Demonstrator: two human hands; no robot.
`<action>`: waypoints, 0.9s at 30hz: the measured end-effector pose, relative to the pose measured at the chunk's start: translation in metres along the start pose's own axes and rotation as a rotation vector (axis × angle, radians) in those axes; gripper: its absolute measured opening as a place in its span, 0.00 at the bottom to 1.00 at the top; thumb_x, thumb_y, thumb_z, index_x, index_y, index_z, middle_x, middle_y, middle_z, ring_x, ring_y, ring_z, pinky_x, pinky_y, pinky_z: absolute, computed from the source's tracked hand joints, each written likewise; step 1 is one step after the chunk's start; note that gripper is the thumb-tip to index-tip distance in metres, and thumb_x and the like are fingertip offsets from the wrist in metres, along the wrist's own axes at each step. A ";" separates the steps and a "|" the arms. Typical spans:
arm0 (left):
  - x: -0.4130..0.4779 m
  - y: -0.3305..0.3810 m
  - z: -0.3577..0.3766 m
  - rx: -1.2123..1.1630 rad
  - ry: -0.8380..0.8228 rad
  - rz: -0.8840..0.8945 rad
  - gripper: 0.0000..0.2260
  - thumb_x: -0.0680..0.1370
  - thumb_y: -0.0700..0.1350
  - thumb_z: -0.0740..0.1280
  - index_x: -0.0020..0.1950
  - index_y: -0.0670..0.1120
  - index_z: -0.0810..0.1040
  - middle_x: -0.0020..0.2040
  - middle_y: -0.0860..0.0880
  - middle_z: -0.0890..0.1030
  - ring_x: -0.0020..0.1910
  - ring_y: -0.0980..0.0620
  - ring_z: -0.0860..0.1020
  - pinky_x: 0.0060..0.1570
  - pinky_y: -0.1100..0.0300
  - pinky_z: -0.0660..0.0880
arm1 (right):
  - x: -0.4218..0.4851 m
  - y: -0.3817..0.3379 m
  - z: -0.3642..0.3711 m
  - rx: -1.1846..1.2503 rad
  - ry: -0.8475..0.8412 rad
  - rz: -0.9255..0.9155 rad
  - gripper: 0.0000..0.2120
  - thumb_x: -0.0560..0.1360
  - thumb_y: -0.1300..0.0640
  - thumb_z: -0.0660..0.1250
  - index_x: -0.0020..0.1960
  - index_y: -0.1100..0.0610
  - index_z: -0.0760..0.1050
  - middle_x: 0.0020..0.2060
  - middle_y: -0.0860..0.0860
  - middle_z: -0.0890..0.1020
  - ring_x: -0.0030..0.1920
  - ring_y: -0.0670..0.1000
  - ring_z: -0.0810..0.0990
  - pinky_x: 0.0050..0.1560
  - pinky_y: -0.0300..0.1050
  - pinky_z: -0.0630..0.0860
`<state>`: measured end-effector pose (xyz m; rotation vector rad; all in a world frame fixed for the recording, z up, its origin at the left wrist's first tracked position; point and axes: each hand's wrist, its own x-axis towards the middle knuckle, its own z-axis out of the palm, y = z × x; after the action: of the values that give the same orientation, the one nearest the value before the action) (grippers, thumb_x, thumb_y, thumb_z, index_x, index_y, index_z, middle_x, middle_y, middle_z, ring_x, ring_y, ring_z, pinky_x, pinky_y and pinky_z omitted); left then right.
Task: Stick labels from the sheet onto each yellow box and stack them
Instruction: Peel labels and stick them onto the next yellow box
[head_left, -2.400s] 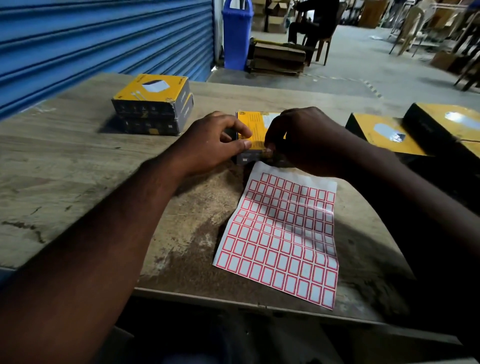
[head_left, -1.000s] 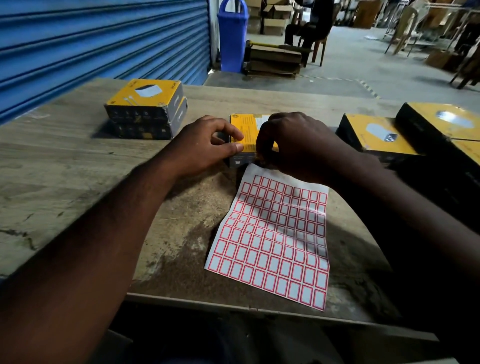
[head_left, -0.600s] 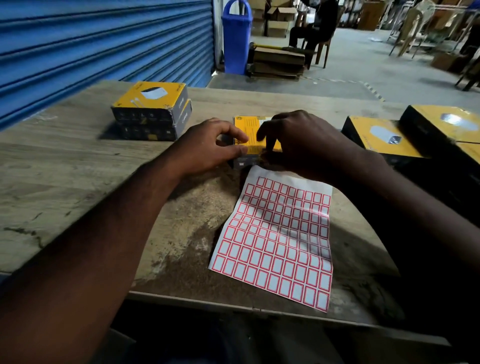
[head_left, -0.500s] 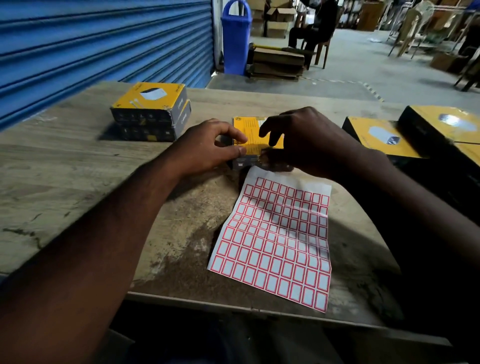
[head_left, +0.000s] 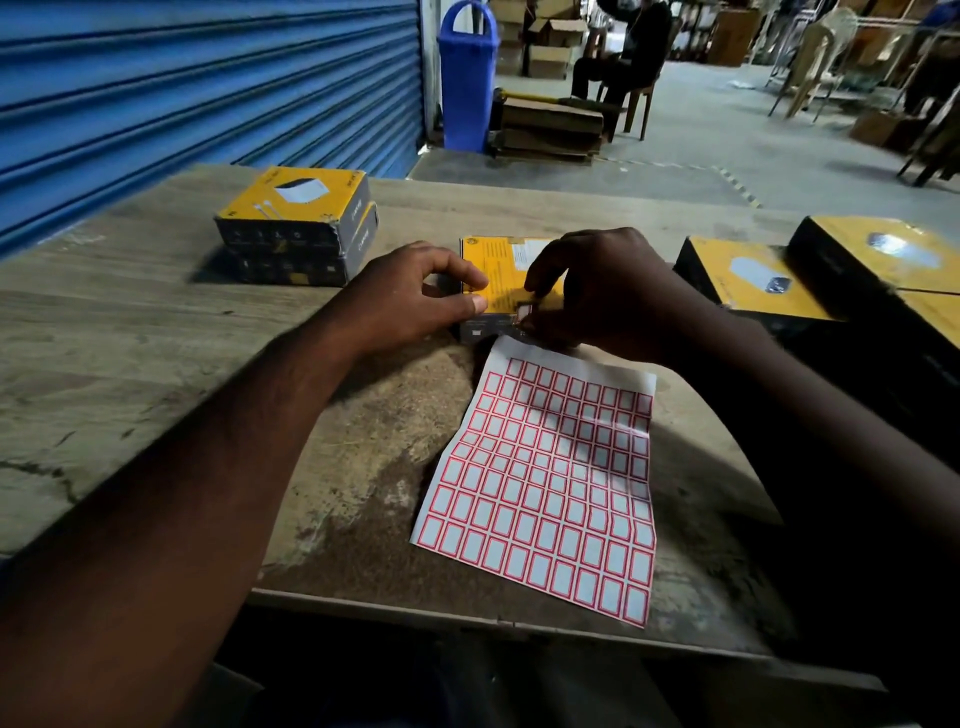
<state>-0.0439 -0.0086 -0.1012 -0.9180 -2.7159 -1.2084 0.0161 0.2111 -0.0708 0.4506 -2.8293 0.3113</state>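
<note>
- Lying flat near the front edge of a scuffed, stained wooden table: a thin paper label sheet, gridded with red-bordered white rectangles and faintly creased.
- Just past the sheet's far edge, mid-table: a low cardboard yellow box with grey sides.
- Gripped at its left edge by the left hand, thumb and curled fingers closed on it.
- Pinched between forefinger and thumb of the right hand, at the box's near edge: one small red-bordered label.
- Far left: a two-high stack of matching boxes.
- Right: larger boxes, yellow-topped, black-sided.
</note>
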 end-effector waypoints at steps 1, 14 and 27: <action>0.000 0.000 0.000 0.003 0.000 0.002 0.11 0.76 0.50 0.72 0.58 0.53 0.82 0.63 0.51 0.76 0.58 0.54 0.78 0.59 0.55 0.77 | -0.001 0.001 0.000 0.020 -0.008 0.005 0.16 0.71 0.53 0.76 0.57 0.52 0.80 0.51 0.47 0.82 0.36 0.39 0.75 0.38 0.29 0.70; -0.003 0.003 0.004 0.036 0.055 -0.003 0.11 0.77 0.50 0.71 0.59 0.52 0.82 0.62 0.53 0.76 0.54 0.57 0.78 0.49 0.71 0.71 | -0.012 0.006 0.001 0.149 0.041 0.013 0.17 0.71 0.49 0.75 0.58 0.53 0.79 0.53 0.46 0.81 0.44 0.47 0.80 0.46 0.44 0.80; -0.005 0.011 0.040 0.256 0.232 0.105 0.24 0.70 0.61 0.73 0.58 0.48 0.76 0.54 0.50 0.69 0.52 0.49 0.74 0.50 0.57 0.71 | -0.017 0.027 0.007 0.334 0.064 0.060 0.21 0.68 0.51 0.78 0.59 0.53 0.78 0.55 0.45 0.81 0.46 0.45 0.81 0.49 0.49 0.81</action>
<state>-0.0257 0.0225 -0.1230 -0.8195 -2.5261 -0.8628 0.0214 0.2391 -0.0863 0.4117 -2.7372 0.8022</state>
